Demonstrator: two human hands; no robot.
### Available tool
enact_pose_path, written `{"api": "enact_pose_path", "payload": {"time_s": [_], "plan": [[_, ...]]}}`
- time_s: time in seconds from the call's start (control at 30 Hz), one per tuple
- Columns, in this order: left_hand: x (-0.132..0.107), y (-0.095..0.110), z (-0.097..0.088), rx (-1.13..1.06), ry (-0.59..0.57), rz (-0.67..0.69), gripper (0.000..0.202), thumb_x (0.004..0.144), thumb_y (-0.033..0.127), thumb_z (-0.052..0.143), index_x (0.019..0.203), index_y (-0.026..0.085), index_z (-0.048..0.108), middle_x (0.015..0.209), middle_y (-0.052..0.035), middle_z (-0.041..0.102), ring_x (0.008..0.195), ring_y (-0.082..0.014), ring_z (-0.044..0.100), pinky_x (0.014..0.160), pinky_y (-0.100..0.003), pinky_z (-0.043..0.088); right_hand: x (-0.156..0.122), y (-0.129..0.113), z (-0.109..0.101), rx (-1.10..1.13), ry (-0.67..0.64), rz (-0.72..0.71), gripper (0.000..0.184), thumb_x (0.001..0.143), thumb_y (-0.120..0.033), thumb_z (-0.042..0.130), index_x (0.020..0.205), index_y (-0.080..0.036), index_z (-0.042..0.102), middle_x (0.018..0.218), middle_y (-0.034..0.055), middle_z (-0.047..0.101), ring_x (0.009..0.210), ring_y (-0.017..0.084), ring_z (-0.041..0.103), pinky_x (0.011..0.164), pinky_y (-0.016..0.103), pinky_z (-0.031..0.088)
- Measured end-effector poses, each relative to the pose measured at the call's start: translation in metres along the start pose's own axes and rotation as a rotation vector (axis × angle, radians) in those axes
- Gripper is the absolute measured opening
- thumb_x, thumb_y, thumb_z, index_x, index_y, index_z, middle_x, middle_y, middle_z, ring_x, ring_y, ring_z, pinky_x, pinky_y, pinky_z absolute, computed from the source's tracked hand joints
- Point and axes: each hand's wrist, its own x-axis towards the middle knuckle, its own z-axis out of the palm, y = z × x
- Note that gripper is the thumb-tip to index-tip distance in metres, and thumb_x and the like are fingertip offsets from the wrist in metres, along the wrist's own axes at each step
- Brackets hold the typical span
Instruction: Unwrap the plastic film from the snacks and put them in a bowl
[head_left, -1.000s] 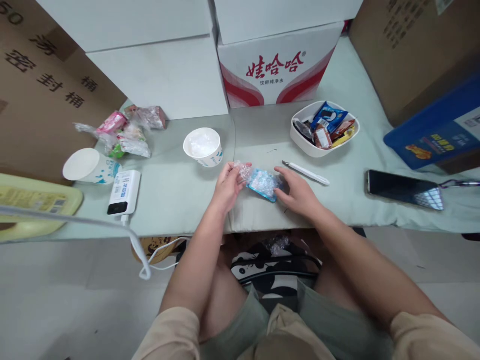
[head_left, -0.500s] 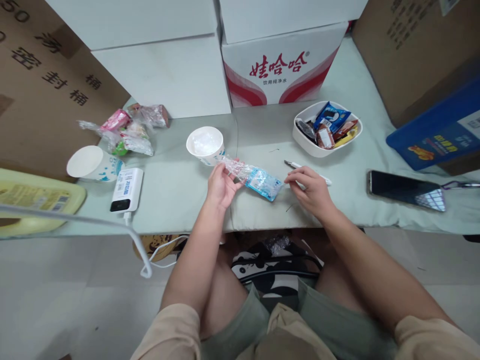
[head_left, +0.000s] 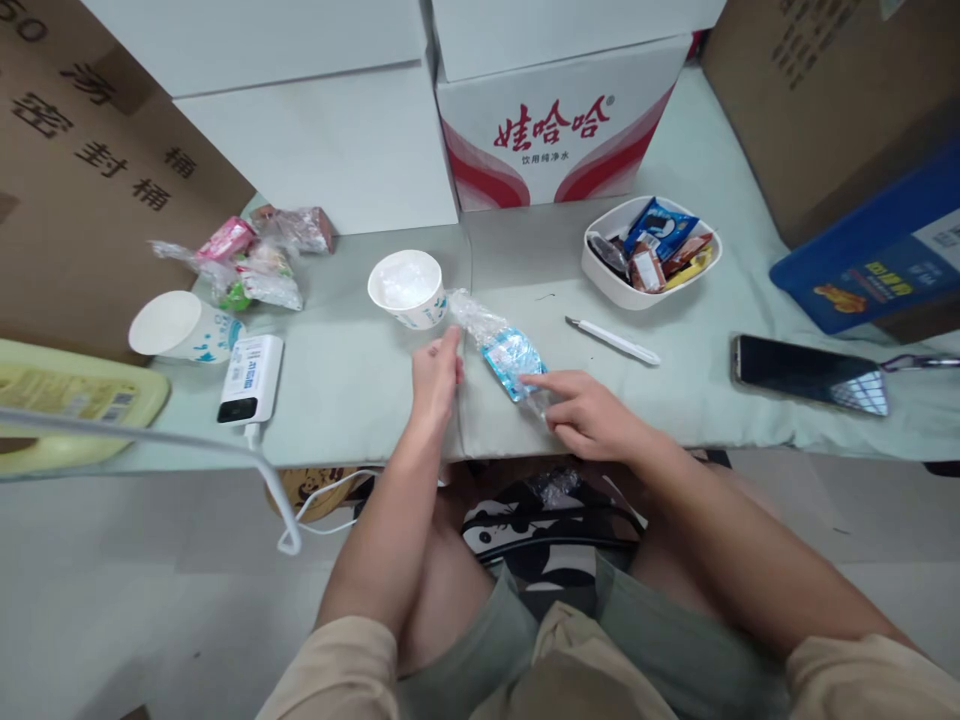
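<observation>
A small clear plastic packet with blue print (head_left: 504,347) lies slanted on the pale green table (head_left: 345,380). My left hand (head_left: 435,375) is edge-on just left of it, fingers stretched upward, tips against the packet's clear upper end. My right hand (head_left: 585,412) is at the packet's lower end, index finger laid along it and the other fingers curled, pinching that end. A paper cup (head_left: 406,290) with something white inside stands just beyond my left hand. A slim white knife (head_left: 613,342) lies to the right of the packet.
A white bowl of wrapped snacks (head_left: 651,255) sits back right, a dark phone (head_left: 808,374) far right. A power bank (head_left: 250,378) with a cable, a second paper cup (head_left: 178,327) and a heap of wrappers (head_left: 251,262) lie left. Cartons (head_left: 555,130) wall the back.
The packet, held up between both hands, has come down onto the table and turned more upright. My right hand moved from the knife to the packet's lower end; my left hand straightened.
</observation>
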Motion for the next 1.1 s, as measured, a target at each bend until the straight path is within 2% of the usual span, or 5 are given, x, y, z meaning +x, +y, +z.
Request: {"api": "enact_pose_path", "payload": {"time_s": [0.3,0.53,0.63,0.83,1.1], "plan": [[-0.022,0.007,0.010,0.515,-0.236,0.173,0.018,0.077,0.028,0.065,0.063,0.020,0.056,0.059,0.0035,0.054,0.060,-0.0139,0.049,0.061,-0.029,0.034,0.006,-0.026,0.019,0.026,-0.215,-0.069,0.024,0.083,-0.016,0.051,0.077,-0.020,0.074,0.140,0.0091,0.067,0.133,0.031,0.060,0.116,0.058,0.039],[-0.022,0.007,0.011,-0.269,-0.337,-0.037,0.019,0.078,0.027,0.067,0.069,0.020,0.052,0.072,0.0023,0.058,0.071,-0.0128,0.057,0.070,-0.025,0.046,0.007,-0.006,0.007,0.265,0.372,0.448,0.023,0.088,-0.025,0.053,0.104,-0.023,0.068,0.120,0.0112,0.073,0.111,0.026,0.069,0.095,0.046,0.056],[-0.029,0.016,0.018,-0.558,-0.445,-0.187,0.025,0.074,0.026,0.074,0.073,0.020,0.050,0.097,-0.0024,0.071,0.086,-0.0181,0.068,0.077,-0.031,0.054,0.014,0.002,0.012,0.412,0.397,0.686,0.049,0.085,-0.041,0.066,0.129,-0.022,0.059,0.131,0.0158,0.067,0.110,0.029,0.069,0.088,0.047,0.059],[-0.038,0.029,0.022,-0.820,-0.569,-0.300,0.017,0.076,0.024,0.071,0.078,0.022,0.054,0.115,-0.0080,0.074,0.117,-0.0298,0.070,0.096,-0.046,0.057,0.022,0.004,0.016,0.976,0.520,0.815,0.053,0.072,-0.046,0.080,0.117,-0.025,0.062,0.108,0.0060,0.074,0.092,0.023,0.070,0.088,0.043,0.060],[-0.023,0.034,-0.010,-0.877,-0.356,-0.150,0.017,0.081,0.037,0.064,0.090,0.022,0.067,0.123,-0.0095,0.072,0.131,-0.0345,0.061,0.089,-0.045,0.063,0.017,0.016,0.008,1.301,0.734,0.873,0.039,0.068,-0.042,0.085,0.096,-0.026,0.063,0.086,-0.0024,0.072,0.077,0.016,0.069,0.079,0.036,0.063]]}}
